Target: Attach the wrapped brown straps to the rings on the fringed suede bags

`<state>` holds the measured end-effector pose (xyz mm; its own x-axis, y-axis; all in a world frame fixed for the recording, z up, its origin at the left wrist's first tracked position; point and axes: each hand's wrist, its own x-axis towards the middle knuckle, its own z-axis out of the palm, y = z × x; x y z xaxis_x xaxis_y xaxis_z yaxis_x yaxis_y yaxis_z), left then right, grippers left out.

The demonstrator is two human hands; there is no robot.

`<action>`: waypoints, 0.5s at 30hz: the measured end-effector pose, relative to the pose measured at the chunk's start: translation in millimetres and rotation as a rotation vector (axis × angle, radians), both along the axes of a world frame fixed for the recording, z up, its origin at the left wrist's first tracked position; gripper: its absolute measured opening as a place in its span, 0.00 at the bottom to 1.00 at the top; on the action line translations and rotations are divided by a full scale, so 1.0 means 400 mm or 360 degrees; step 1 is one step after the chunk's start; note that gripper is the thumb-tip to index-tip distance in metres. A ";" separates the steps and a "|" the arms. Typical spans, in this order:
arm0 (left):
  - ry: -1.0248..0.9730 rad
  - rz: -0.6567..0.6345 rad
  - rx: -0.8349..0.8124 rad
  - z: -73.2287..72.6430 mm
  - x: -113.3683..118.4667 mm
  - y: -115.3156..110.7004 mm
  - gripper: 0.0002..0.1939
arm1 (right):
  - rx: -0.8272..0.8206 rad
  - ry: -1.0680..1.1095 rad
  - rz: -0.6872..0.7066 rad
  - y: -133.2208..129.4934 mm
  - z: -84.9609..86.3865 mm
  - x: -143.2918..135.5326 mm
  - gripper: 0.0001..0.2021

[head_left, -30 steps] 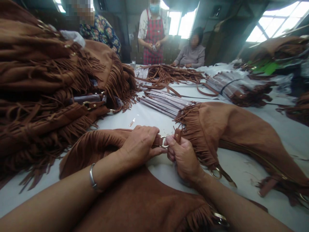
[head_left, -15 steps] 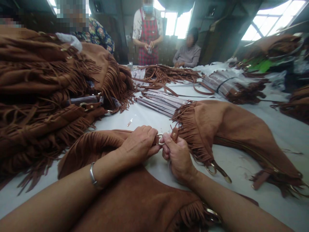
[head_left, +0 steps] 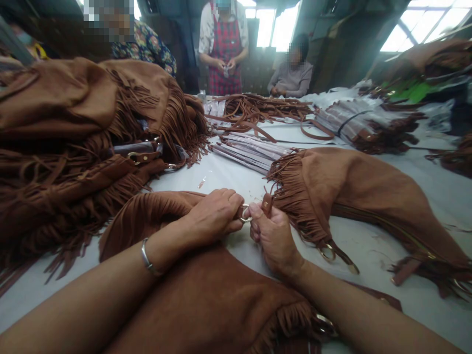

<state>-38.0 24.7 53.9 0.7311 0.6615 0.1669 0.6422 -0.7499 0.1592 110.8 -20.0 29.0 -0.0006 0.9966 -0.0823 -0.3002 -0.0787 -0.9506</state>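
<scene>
A brown suede bag [head_left: 206, 300] with fringe lies in front of me, under my forearms. My left hand [head_left: 217, 214] is closed on the bag's end at a metal ring [head_left: 245, 213], which shows between my hands. The fingers of my right hand [head_left: 275, 233] pinch at the ring's right side, and a brown leather tab [head_left: 267, 203] with a stud sticks up from that hand. A second fringed bag [head_left: 376, 187] with a zip lies to the right, close to my right hand.
Brown fringed bags [head_left: 59, 98] are heaped at the left. Farther back on the white table [head_left: 184, 179] are wrapped straps [head_left: 247, 152], loose straps [head_left: 258, 109] and a banded bundle [head_left: 354, 123]. Several people are beyond, one in a checked apron [head_left: 224, 49].
The view has shifted slightly. The ring shows more fully between my hands, which keep nearly the same hold. Part of the left heap looks different, with a smooth bag now on top.
</scene>
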 end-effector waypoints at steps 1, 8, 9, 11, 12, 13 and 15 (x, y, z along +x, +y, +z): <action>-0.0033 -0.0023 0.0006 -0.002 -0.002 0.000 0.09 | -0.0062 -0.0003 0.0093 0.007 0.002 0.007 0.15; -0.0123 0.0042 0.0257 -0.001 -0.004 -0.008 0.21 | -0.0091 -0.0517 0.0560 0.074 0.064 0.134 0.32; -0.0117 0.0062 0.0287 0.001 -0.003 -0.011 0.22 | -0.0048 -0.0608 0.0595 0.074 0.078 0.148 0.32; -0.0083 0.0067 0.0328 0.004 -0.003 -0.018 0.24 | 0.0024 -0.0750 0.0693 0.067 0.104 0.171 0.28; -0.0059 0.0065 0.0348 0.006 -0.002 -0.021 0.24 | 0.0053 -0.0799 0.0763 0.062 0.115 0.179 0.25; -0.0037 0.0067 0.0369 0.007 -0.002 -0.024 0.24 | 0.0078 -0.0834 0.0839 0.057 0.124 0.186 0.22; -0.0011 0.0071 0.0401 0.009 -0.002 -0.030 0.24 | 0.0103 -0.0879 0.0981 0.048 0.135 0.196 0.19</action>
<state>-38.7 12.8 57.7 0.7003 0.6301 0.3354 0.6751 -0.7373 -0.0247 189.1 -0.9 83.1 -0.5243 0.8338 -0.1732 0.2901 -0.0163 -0.9569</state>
